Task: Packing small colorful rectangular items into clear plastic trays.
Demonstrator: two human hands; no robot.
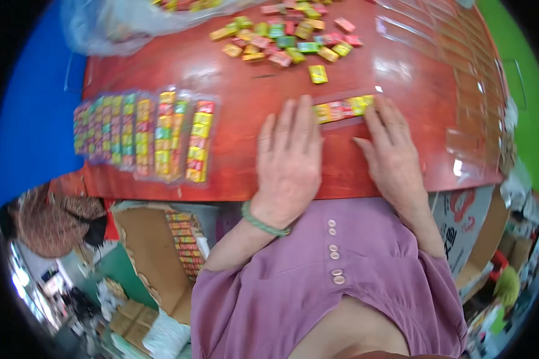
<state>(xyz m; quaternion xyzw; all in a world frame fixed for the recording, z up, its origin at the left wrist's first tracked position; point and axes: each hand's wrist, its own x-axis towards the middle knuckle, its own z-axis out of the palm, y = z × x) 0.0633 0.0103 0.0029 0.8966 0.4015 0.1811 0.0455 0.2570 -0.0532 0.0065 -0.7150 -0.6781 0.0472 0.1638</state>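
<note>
A clear plastic strip tray (343, 124) with a row of yellow, red and pink wrapped candies (360, 106) lies on the red table (233, 137) between my two hands. My left hand (288, 164) rests palm down, its fingers stretched out at the tray's left end. At the right end, the fingers of my right hand (395, 152) touch or cover the tray, with the thumb held apart. A single yellow candy (318, 74) sits beyond the tray. Farther off is a loose pile of small wrapped candies (287, 42) in yellow, red, green and orange.
Several filled candy strips (199, 140) stand side by side at the left. Stacked clear trays (470, 90) cover the right side. A plastic bag (111, 30) with candies lies at the far left. Below the table's edge is an open cardboard box (153, 251) holding more filled strips.
</note>
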